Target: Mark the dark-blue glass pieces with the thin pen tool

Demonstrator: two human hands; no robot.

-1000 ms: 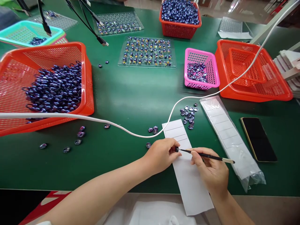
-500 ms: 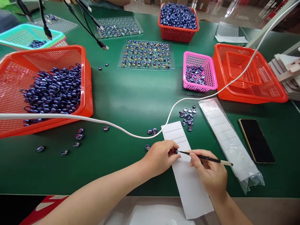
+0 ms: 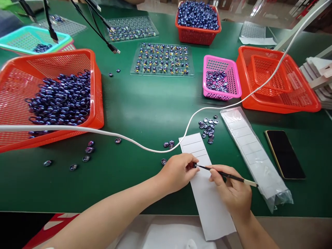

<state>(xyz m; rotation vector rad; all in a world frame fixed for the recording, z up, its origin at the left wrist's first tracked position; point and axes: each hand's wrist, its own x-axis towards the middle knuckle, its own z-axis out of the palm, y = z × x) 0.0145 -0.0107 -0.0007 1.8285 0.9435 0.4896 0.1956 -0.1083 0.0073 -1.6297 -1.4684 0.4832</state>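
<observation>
In the head view my left hand (image 3: pixel 178 172) pinches a small dark piece (image 3: pixel 195 165) between thumb and fingertips, over a white paper strip (image 3: pixel 211 204) with ruled lines. Its exact kind is too small to make out. My right hand (image 3: pixel 232 190) grips a slim black pointed tool (image 3: pixel 230 176) with a pale end, like a fine brush or tweezers. The tool's tip meets the small piece or ends right beside it. Shiny dark oval pieces (image 3: pixel 208 129) lie just past the strip, and a few (image 3: pixel 169 144) are left of it.
A white cable (image 3: pixel 140 146) crosses the green table in front of my hands. To the right are a bagged paper strip (image 3: pixel 252 152) and a phone (image 3: pixel 284 154). Around stand a large red basket (image 3: pixel 97 100), a pink basket (image 3: pixel 221 62), stacked red baskets (image 3: pixel 280 103) and a filled tray (image 3: pixel 162 58).
The view has shifted very slightly. Both hands keep nearly the same place and grip, with the tool's tip still at the small dark piece.
</observation>
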